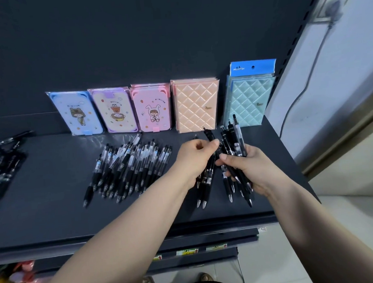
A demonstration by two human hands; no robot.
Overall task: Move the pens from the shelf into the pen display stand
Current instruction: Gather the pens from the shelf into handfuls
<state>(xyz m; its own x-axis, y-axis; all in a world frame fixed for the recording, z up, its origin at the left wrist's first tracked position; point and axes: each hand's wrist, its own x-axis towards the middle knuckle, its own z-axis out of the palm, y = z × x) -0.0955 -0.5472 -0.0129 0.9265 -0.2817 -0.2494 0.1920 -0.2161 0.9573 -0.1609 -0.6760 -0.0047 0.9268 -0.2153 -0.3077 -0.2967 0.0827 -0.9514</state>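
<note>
Just in front of the peach quilted notebook (195,104), both hands met above the dark shelf (55,200). The left hand (194,156) was to the front and slightly left of that notebook. Its fingers were curled round a few black pens (206,183), whose tips pointed back toward the person and hung past the wrist. The right hand (246,170), to the front-right of the notebook, had its fingers and thumb clasped round a thicker bundle of black pens (234,139). Their clicker ends fanned upward toward the notebook's lower right corner. The two handfuls touched or nearly touched where the fingertips came together.

A loose pile of pens (129,165) with clear barrels and black grips lay on the shelf to the front-left of the notebook, well apart from both hands. Left of the notebook, three cartoon-covered notebooks (112,110) leaned against the back panel. To its right stood a teal quilted notebook (250,102) with a blue header card. Far to the notebook's left, at the shelf's edge, lay dark packets (3,170), too blurred to make out.
</note>
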